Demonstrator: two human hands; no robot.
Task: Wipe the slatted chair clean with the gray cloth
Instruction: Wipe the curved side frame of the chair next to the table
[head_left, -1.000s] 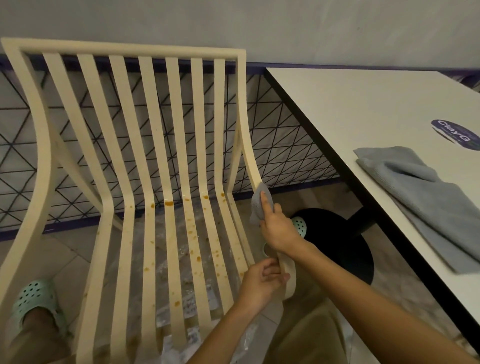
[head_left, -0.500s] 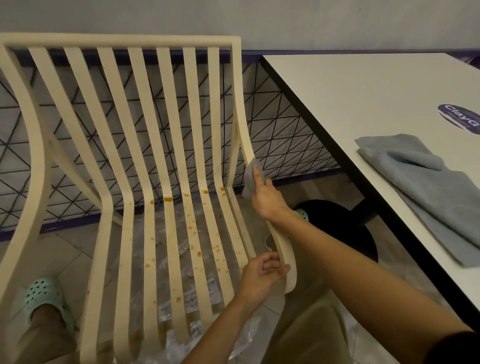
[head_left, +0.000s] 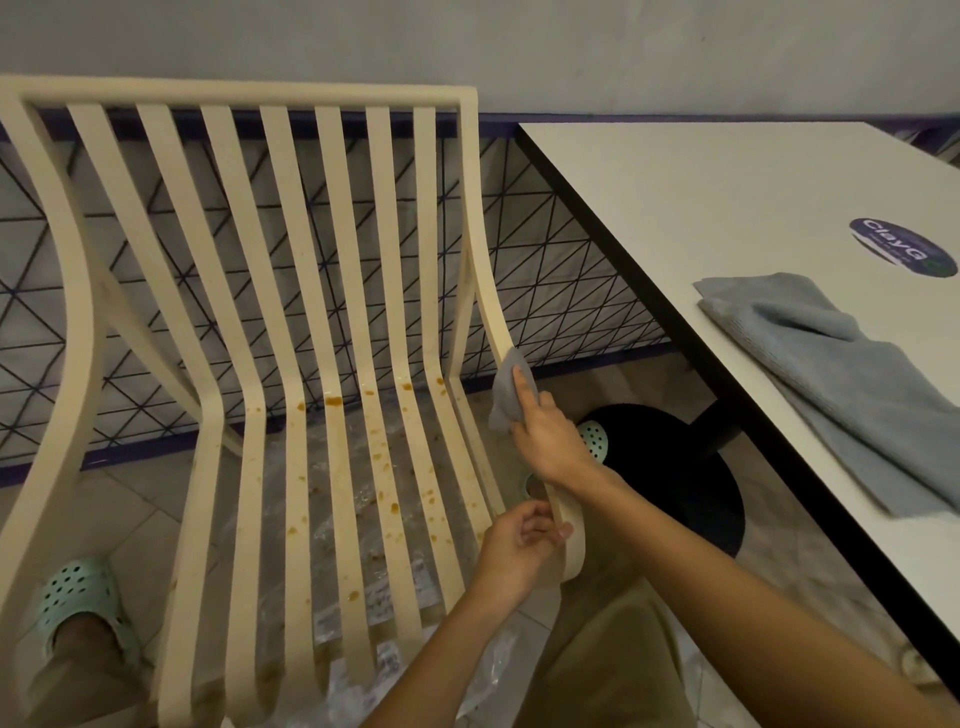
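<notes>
Now right hand (head_left: 545, 441) pinches small gray cloth (head_left: 506, 392) against cream slatted chair's (head_left: 291, 312) right rail; left hand (head_left: 514, 551) grips rail's lower end; rail runs up-away.

Your right hand (head_left: 545, 441) presses the gray cloth (head_left: 508, 391) against the right edge rail of the slatted chair (head_left: 291, 332). Your left hand (head_left: 514, 556) grips the front end of that rail. Brown spots lie on the chair's seat slats.
</notes>
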